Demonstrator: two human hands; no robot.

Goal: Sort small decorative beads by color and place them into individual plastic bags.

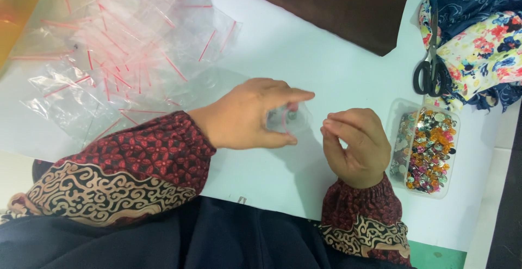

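Small clear bag (288, 118) pinched by left hand (253, 115); right hand (356, 144) fingertips pinched; tub (399, 108) holds colourful beads (429, 149).

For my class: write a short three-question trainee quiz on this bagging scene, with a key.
1. True or false: the left hand holds a small clear bag.
2. The scissors lie: A) on the pile of clear bags; B) beyond the tub of beads; C) in a hand.
3. Which hand is nearer the tub?

Key: 1 true; 2 B; 3 the right hand.
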